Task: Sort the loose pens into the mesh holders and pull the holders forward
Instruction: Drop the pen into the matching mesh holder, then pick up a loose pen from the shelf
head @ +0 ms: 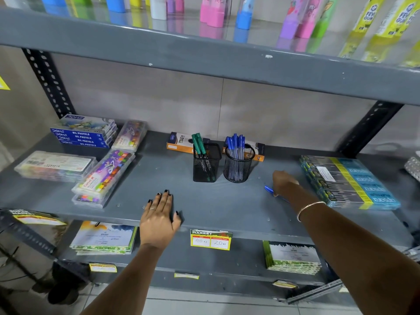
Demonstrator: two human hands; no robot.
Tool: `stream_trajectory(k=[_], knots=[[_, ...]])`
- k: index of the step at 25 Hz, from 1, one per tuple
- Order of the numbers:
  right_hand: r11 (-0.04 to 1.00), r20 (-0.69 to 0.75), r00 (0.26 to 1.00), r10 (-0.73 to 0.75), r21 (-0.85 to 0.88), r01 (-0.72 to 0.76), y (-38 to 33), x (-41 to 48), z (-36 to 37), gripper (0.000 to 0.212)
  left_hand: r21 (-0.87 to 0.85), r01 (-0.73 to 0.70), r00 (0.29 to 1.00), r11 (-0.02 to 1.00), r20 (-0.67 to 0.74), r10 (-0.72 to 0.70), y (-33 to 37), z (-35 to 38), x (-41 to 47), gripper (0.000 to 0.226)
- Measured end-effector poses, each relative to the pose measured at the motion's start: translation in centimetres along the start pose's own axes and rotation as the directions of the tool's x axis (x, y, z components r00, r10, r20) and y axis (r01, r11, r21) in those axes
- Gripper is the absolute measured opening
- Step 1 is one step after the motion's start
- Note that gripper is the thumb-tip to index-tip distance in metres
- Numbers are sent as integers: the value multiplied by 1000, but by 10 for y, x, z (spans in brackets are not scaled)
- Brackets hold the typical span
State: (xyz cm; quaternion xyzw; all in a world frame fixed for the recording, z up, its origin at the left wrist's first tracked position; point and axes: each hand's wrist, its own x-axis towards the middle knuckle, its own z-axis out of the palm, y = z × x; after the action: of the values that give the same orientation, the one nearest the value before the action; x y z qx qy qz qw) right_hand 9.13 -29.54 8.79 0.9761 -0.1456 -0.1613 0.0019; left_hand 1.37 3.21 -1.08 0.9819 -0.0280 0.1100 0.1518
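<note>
Two black mesh holders stand mid-shelf on the grey shelf (227, 208). The square holder (206, 164) contains green pens (198, 143). Just to its right, the round holder (238, 165) contains blue pens (235, 143). One loose blue pen (269, 190) lies on the shelf to the right of the round holder. My right hand (284, 181) is closed over that pen, with only the pen's capped end showing. My left hand (160, 218) rests flat and open on the shelf's front edge, in front and left of the square holder, holding nothing.
Orange pencil boxes (179, 143) lie behind the holders. Oil pastel boxes (84, 134) and clear crayon cases (104, 173) fill the shelf's left side. A stack of blue packs (350, 183) lies at the right. A price tag (211, 239) hangs on the front edge. Another shelf hangs overhead.
</note>
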Motion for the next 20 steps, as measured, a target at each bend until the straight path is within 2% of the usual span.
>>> stream_trajectory(k=[1,3,5,7,8,10,11,13,16,18,20], knots=[[1000,4,1000,-4,11,4,-2,-2,-1,40,4,0,1000,1000,2,0,0,0,0,59],[994,-35,999,-29,105,32,-11,-6,-16,23,4,3,1000,1000,7,-3,1,1,-1,60],[962,-164,986,23,270,22,-23,-2,-48,19,4,5,1000,1000,4,-5,0,2,-1,60],[904,-344,932,117,425,44,-37,3,-93,30,6,4,1000,1000,4,-4,0,1,0,59],[870,-440,889,128,480,112,-45,5,-113,31,6,2,1000,1000,4,-2,0,1,0,59],[820,-582,806,110,511,258,-62,6,-137,27,2,4,1000,1000,7,-4,0,1,0,59],[802,-604,791,99,519,295,-69,7,-137,25,2,7,1000,1000,9,-7,0,1,0,60],[808,-555,829,75,521,275,-83,15,-122,24,3,10,1000,1000,6,-10,0,0,-1,59],[862,-357,932,64,490,129,-96,23,-85,25,6,8,1000,1000,0,-8,1,-1,-1,59],[876,-275,959,66,476,76,-97,26,-66,27,15,7,1000,1000,1,-7,1,-1,-1,59],[884,-271,961,57,461,78,-97,27,-57,28,18,6,1000,1000,3,-6,2,-1,-1,59]])
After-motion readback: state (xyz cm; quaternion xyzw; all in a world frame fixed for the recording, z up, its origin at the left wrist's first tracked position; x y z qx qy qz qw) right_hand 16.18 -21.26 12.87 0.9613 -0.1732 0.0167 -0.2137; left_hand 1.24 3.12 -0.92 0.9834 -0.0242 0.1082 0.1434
